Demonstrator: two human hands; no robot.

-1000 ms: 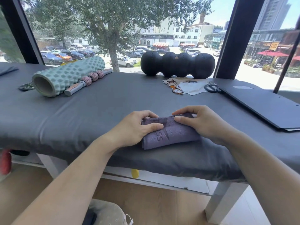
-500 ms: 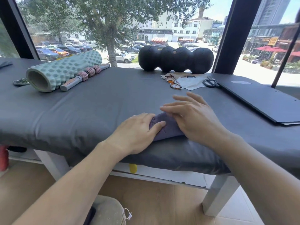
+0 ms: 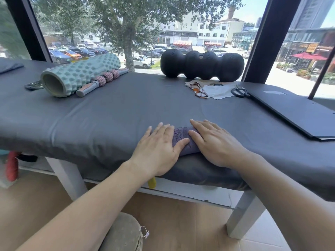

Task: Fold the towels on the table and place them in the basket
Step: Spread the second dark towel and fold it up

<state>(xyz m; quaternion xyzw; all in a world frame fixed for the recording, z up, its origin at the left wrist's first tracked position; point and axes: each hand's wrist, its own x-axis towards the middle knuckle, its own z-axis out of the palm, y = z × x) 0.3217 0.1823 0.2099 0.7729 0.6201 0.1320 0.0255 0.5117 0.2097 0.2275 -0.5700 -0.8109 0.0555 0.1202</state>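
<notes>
A small purple towel point(image 3: 182, 137), folded into a compact bundle with embroidered letters on top, lies near the front edge of the grey-covered table point(image 3: 126, 109). My left hand point(image 3: 159, 149) presses flat on its left side with straight fingers. My right hand point(image 3: 215, 142) presses flat on its right side. Only a narrow strip of towel shows between the two hands. No basket is in view.
At the back left lie a mint foam roller point(image 3: 79, 75) and a massage stick point(image 3: 103, 81). A black peanut roller point(image 3: 202, 65) sits at the window. Glasses point(image 3: 199, 90), a cloth, scissors point(image 3: 239, 91) and a black board point(image 3: 299, 113) occupy the right.
The towel got folded smaller. Both hands went from pinching its edges to lying flat on top of it, the left hand's fingers straightening last.
</notes>
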